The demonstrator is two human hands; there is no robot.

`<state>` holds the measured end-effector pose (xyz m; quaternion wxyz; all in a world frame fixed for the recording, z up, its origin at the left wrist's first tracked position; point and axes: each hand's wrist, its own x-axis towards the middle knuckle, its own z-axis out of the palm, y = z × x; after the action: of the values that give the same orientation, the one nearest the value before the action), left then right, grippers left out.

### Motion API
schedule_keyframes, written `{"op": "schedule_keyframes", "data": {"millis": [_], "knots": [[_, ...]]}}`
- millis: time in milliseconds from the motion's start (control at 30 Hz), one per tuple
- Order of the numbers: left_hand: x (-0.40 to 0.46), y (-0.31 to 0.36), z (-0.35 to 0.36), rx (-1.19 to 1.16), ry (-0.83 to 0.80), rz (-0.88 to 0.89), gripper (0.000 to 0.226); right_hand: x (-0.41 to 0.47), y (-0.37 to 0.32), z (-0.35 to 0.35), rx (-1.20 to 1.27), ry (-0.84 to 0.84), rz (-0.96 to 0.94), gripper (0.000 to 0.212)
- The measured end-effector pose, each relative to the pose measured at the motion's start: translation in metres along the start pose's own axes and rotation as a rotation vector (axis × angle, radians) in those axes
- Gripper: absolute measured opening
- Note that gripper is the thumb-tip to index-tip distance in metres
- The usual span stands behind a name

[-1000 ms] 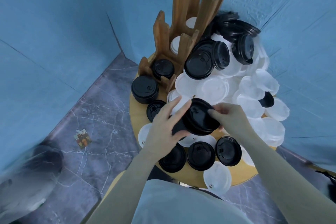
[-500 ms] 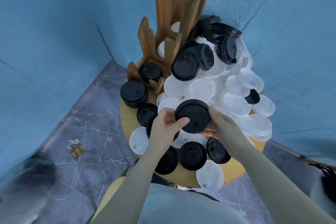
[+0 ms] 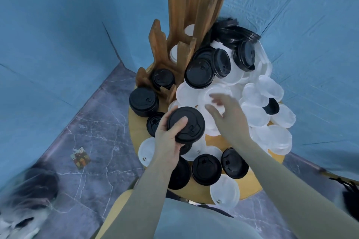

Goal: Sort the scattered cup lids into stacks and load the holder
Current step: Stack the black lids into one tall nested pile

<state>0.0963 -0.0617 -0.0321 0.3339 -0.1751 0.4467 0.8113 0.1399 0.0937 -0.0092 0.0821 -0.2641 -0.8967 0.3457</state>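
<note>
Two hands share the step: left hand grips the black lid stack above the table, while the open, empty right hand should add only matching black lids, rims aligned.

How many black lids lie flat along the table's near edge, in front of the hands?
3. One black lid sits partly under the left forearm, a second beside it in the middle, a third by the right forearm. The arms may hide more.
</note>
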Motion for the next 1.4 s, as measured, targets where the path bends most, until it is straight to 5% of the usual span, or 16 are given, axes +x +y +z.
{"op": "schedule_keyframes", "data": {"millis": [133, 367, 733, 900, 1033, 1133, 1400], "knots": [[0.010, 0.013, 0.001, -0.020, 0.015, 0.013, 0.034, 0.060, -0.004, 0.004, -0.464, 0.166, -0.383, 0.060], [0.025, 0.029, 0.000, -0.004, 0.040, -0.022, 0.034, 0.121, -0.004, 0.012, -0.776, -0.089, -0.443, 0.088], [0.033, 0.036, 0.003, -0.026, 0.029, 0.019, 0.042, 0.104, 0.007, -0.002, -0.604, 0.114, -0.543, 0.076], [0.033, 0.033, 0.008, -0.041, 0.045, 0.024, 0.029, 0.076, 0.001, -0.007, -0.309, 0.170, -0.441, 0.070], [0.033, 0.030, 0.013, -0.058, 0.033, 0.005, 0.037, 0.031, -0.008, -0.007, 0.178, -0.126, -0.278, 0.074], [0.029, 0.028, 0.019, -0.043, -0.026, 0.011, 0.052, 0.015, -0.002, 0.005, 0.095, -0.224, -0.324, 0.075], [0.032, 0.017, 0.022, 0.056, -0.053, 0.124, 0.045, 0.035, 0.006, -0.008, 0.071, -0.125, -0.305, 0.067]]}}
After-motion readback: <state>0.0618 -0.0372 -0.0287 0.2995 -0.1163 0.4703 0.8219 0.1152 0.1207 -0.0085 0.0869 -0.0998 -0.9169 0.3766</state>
